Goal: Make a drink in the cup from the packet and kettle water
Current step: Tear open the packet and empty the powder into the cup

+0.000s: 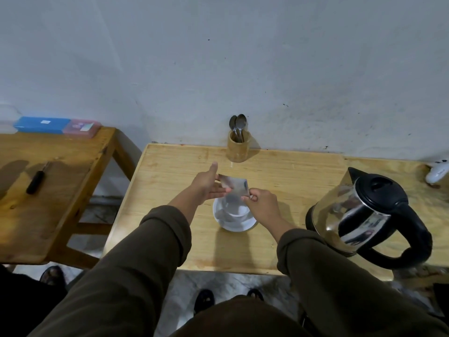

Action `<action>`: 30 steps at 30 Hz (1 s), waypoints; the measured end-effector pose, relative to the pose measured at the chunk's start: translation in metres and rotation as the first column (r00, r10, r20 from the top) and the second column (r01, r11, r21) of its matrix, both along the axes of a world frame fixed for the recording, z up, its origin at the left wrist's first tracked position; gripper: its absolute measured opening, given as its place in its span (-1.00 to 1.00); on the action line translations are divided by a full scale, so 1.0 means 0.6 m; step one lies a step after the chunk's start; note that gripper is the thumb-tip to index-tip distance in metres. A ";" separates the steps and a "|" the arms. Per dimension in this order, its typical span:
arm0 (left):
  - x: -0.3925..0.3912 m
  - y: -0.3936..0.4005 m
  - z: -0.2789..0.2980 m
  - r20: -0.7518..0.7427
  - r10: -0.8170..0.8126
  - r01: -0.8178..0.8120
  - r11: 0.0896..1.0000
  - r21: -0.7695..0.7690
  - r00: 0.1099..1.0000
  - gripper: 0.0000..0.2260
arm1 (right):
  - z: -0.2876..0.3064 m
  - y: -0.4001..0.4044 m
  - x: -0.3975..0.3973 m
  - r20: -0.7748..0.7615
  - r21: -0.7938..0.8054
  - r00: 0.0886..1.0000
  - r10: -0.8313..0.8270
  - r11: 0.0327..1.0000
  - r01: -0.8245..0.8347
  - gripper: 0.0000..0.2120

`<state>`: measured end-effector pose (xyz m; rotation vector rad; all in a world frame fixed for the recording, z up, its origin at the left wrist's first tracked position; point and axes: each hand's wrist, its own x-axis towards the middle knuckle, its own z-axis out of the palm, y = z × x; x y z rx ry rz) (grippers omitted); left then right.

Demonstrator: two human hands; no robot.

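A small silvery packet (234,184) hangs above the white cup (237,210), which stands on a white saucer (234,223) in the middle of the wooden table (279,181). My right hand (261,204) pinches the packet's lower right corner. My left hand (209,184) touches the packet's left side with its fingers spread and thumb raised. The packet is blurred. A steel and black kettle (364,215) stands at the right of the table, handle toward me.
A wooden holder (238,148) with spoons (239,125) stands against the wall behind the cup. A white object (437,172) lies at the far right. A second table (48,190) at the left carries a screwdriver (36,178) and plastic boxes (58,125).
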<state>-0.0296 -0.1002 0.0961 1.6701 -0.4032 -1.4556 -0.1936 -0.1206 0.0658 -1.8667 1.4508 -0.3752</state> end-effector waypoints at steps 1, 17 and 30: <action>-0.002 0.001 0.000 0.006 -0.011 0.011 1.000 -0.016 1.000 -0.53 | -0.001 -0.001 0.000 -0.008 0.003 1.000 0.002 1.000 -0.002 -0.50; -0.013 -0.004 -0.029 0.136 -0.055 0.065 0.995 -0.072 0.989 -0.64 | 0.007 -0.022 0.004 -0.082 -0.023 0.995 0.062 0.998 -0.064 -0.56; -0.017 -0.004 -0.023 0.243 -0.160 0.189 0.976 -0.103 0.957 -0.56 | 0.004 -0.024 0.004 -0.060 0.011 0.998 0.031 0.999 -0.031 -0.56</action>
